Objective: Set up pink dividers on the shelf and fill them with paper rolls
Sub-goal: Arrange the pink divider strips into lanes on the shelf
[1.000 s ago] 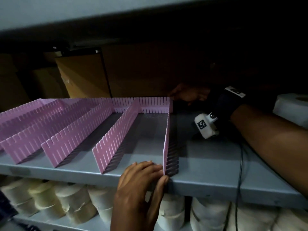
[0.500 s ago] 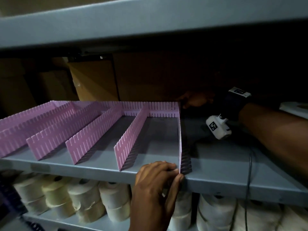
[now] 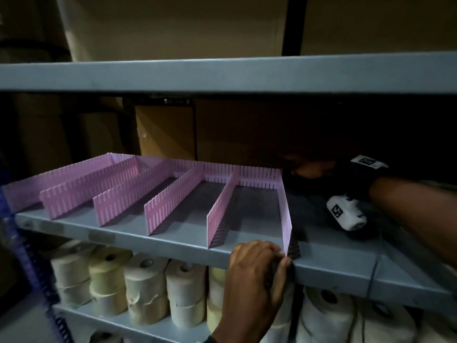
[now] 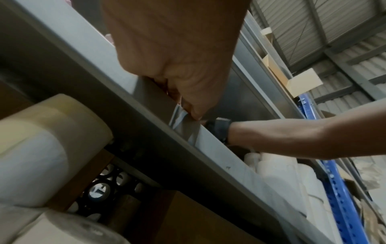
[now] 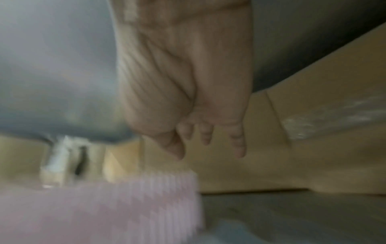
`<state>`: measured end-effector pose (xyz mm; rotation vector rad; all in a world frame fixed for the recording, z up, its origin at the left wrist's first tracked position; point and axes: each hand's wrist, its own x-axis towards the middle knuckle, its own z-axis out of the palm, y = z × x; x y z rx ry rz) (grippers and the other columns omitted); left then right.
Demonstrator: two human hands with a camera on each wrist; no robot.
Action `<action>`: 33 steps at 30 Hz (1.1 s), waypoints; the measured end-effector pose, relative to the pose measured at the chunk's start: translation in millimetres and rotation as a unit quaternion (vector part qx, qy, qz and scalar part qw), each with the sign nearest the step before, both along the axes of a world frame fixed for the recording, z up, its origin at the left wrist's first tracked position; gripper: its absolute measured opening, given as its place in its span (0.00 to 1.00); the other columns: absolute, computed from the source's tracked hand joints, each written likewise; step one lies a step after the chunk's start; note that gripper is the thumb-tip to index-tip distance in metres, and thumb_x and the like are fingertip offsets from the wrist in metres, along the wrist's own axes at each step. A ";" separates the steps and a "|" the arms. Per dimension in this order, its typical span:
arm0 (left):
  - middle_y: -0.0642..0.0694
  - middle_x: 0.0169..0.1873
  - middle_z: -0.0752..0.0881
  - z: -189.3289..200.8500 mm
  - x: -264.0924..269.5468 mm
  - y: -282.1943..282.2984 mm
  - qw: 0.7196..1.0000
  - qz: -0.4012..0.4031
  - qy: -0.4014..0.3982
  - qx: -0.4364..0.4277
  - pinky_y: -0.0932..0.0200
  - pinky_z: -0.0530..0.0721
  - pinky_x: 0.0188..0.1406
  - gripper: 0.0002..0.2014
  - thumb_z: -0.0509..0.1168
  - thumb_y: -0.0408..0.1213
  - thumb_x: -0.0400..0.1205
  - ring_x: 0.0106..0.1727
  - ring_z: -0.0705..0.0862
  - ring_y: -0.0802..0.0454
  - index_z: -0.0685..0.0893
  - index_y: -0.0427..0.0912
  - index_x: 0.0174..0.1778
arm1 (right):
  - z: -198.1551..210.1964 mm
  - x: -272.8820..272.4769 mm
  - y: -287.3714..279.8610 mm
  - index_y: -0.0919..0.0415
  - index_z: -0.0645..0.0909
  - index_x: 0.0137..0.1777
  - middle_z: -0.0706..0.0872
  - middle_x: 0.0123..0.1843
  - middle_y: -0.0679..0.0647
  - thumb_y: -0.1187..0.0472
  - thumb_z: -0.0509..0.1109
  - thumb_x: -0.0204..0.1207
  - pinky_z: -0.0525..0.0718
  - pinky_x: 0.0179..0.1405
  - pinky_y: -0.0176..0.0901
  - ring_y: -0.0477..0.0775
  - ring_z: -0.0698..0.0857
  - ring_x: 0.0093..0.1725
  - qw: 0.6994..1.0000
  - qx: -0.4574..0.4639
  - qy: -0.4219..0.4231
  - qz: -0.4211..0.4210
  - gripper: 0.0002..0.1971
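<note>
Several pink slotted dividers [image 3: 173,196] stand in parallel on the grey shelf [image 3: 333,266], joined to a cross divider [image 3: 247,175] along the back. My left hand [image 3: 282,256] is at the shelf's front edge and pinches the front end of the rightmost divider [image 3: 284,209], thumb on its right side; in the left wrist view my left hand [image 4: 188,110] meets it at the shelf lip. My right hand [image 3: 306,169] reaches to the dark back right corner of the grid. The blurred right wrist view has my right hand [image 5: 208,145] with straight fingers, holding nothing, above a pink divider [image 5: 104,206]. Paper rolls [image 3: 146,290] stand on the shelf below.
Another grey shelf [image 3: 222,73] hangs close overhead. Cardboard boxes [image 3: 165,134] fill the back behind the dividers. A blue rack upright [image 3: 37,280] stands at the left. More white rolls [image 3: 329,315] sit under my left hand. Bare shelf lies right of the dividers.
The head view has pulled back and up, showing the upper shelf. My left hand's fingers have curled tighter on the divider's front end. My right hand stays at the back corner.
</note>
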<state>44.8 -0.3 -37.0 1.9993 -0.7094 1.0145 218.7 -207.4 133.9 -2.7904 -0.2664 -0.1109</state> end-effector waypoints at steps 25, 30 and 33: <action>0.59 0.42 0.92 53.0 -52.7 228.7 0.970 0.162 -0.038 -0.179 0.54 0.89 0.40 0.07 0.71 0.40 0.82 0.43 0.91 0.61 0.93 0.45 0.49 | 69.7 -178.6 254.1 0.45 0.85 0.62 0.89 0.54 0.38 0.46 0.68 0.78 0.84 0.46 0.34 0.28 0.83 0.45 0.953 0.009 -0.139 0.269 0.15; 0.57 0.44 0.92 53.0 -37.1 337.2 0.966 0.210 -0.042 -0.143 0.50 0.90 0.42 0.09 0.71 0.39 0.80 0.44 0.91 0.60 0.94 0.41 0.51 | 78.7 -147.5 360.1 0.50 0.87 0.60 0.90 0.55 0.43 0.46 0.68 0.79 0.87 0.57 0.50 0.43 0.87 0.52 0.957 0.003 -0.120 0.262 0.15; 0.59 0.45 0.92 50.2 -28.5 395.2 0.969 0.220 -0.021 -0.108 0.51 0.91 0.45 0.10 0.69 0.43 0.82 0.46 0.91 0.62 0.93 0.44 0.52 | 81.9 -123.3 421.7 0.55 0.88 0.59 0.90 0.54 0.46 0.49 0.68 0.80 0.87 0.59 0.53 0.46 0.88 0.52 0.961 0.019 -0.100 0.258 0.15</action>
